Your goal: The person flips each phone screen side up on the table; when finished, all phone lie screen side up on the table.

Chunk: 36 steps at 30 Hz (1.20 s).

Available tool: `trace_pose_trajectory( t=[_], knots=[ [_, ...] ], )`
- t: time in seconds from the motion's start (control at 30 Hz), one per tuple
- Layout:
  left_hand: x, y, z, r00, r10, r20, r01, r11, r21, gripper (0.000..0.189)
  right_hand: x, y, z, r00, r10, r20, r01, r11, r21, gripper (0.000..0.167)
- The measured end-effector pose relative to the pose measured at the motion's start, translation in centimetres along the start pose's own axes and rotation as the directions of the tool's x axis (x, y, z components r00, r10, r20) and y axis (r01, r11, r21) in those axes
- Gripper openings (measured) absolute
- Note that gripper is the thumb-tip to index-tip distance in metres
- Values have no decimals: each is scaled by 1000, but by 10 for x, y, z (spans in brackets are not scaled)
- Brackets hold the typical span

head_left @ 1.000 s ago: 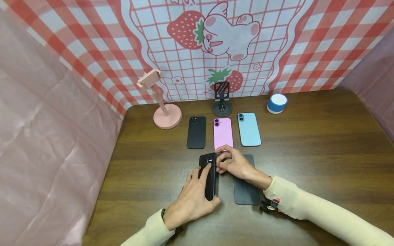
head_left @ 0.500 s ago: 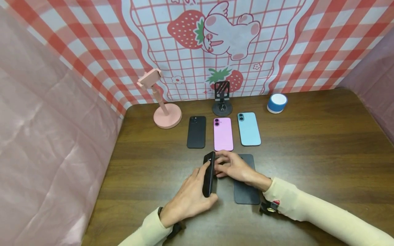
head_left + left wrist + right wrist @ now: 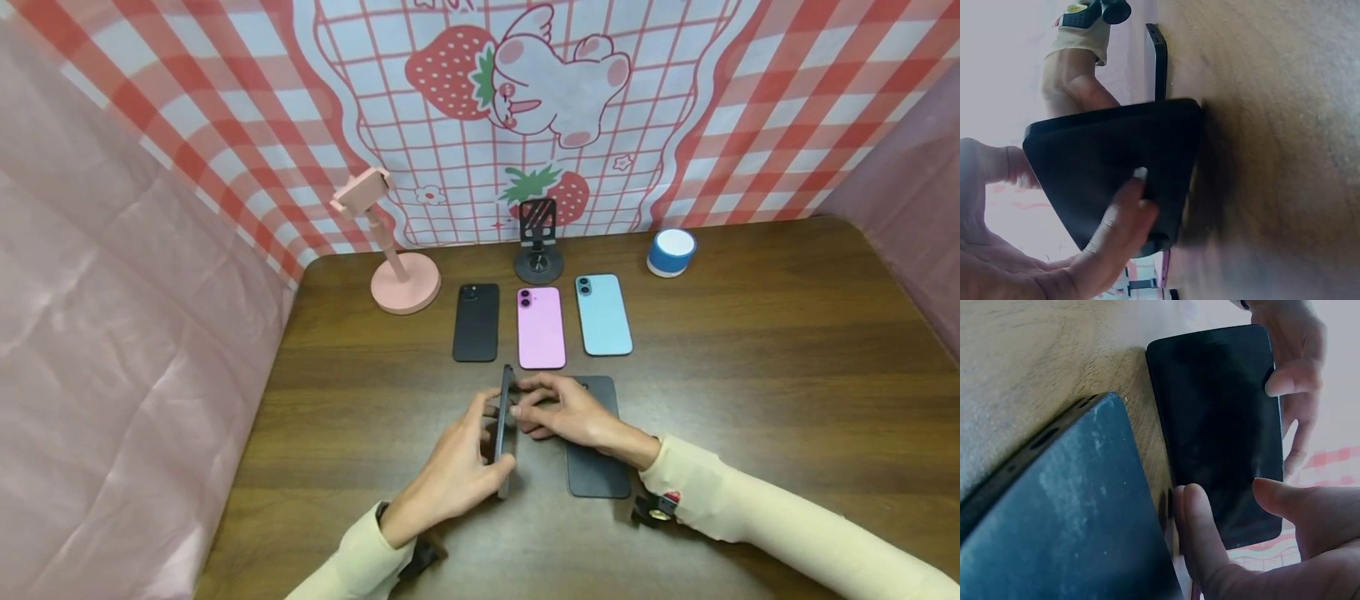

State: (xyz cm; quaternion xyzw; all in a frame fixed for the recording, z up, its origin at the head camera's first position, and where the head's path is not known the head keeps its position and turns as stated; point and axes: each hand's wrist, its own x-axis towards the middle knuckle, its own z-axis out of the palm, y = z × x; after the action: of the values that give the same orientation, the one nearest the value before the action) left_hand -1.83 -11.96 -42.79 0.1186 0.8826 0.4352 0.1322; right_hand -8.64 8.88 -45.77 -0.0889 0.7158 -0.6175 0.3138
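Observation:
My left hand (image 3: 450,479) grips a black phone (image 3: 501,433) and stands it nearly upright on its long edge. In the left wrist view, a finger lies across the phone's dark back (image 3: 1091,156), and the thumb is at its upper edge. The right wrist view shows the dark screen (image 3: 1216,419) side. My right hand (image 3: 573,412) has its fingertips right at that screen side, fingers loosely bent and overlapping the phone's end. Partly under the right hand, a dark grey phone (image 3: 600,471) lies flat on the table.
Behind the hands lie a black phone (image 3: 476,323), a pink phone (image 3: 542,333) and a light blue phone (image 3: 606,317). Farther back stand a pink phone stand (image 3: 405,285), a black phone stand (image 3: 538,265) and a blue-and-white cylinder (image 3: 671,254) on the wooden table (image 3: 787,375).
The left hand has tipped the held phone from back-up and tilted to nearly upright on its edge, shifting slightly left. The right hand keeps almost the same place beside it.

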Motion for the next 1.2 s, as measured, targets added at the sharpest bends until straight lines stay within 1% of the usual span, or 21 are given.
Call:
trace_pose_trajectory(
  t=[0.1,0.17,0.3,0.4,0.53,0.7,0.77,0.87,1.0,1.1,1.2],
  knots=[
    [1,-4,-1,1000,-2,-3,2,997,-72,77,0,0,1,1000,8,-19,-8,1000,-25,64],
    [1,-6,-2,1000,-3,-11,2,995,-98,76,1,0,1,999,13,-33,-15,999,-44,66],
    [1,-9,-6,1000,0,-27,-3,996,-90,78,1,0,3,997,13,-71,-20,994,-109,67],
    [0,-11,-9,1000,-7,-29,4,995,-99,80,0,-1,4,995,-4,-95,-12,985,-172,68],
    [0,-14,-13,999,-30,-37,26,993,-112,80,1,-1,5,992,-37,-119,5,966,-258,70],
    [1,-18,-16,997,-61,-54,55,993,-100,77,3,-1,6,985,-81,-155,16,924,-382,70],
    [2,-20,-17,996,-70,-55,64,994,-94,76,3,-1,7,982,-88,-164,14,916,-402,69],
    [1,-22,-19,995,-88,-39,84,992,-99,75,3,-1,8,977,-107,-182,18,900,-435,69],
    [0,-25,-20,994,-107,-15,105,990,-99,75,4,-1,9,968,-141,-206,21,868,-496,68],
    [1,-26,-20,994,-109,-8,108,991,-85,74,4,-1,10,966,-147,-212,18,859,-512,68],
    [2,-28,-20,994,-110,-5,109,991,-78,75,4,0,9,965,-147,-217,15,856,-517,68]
  ],
)
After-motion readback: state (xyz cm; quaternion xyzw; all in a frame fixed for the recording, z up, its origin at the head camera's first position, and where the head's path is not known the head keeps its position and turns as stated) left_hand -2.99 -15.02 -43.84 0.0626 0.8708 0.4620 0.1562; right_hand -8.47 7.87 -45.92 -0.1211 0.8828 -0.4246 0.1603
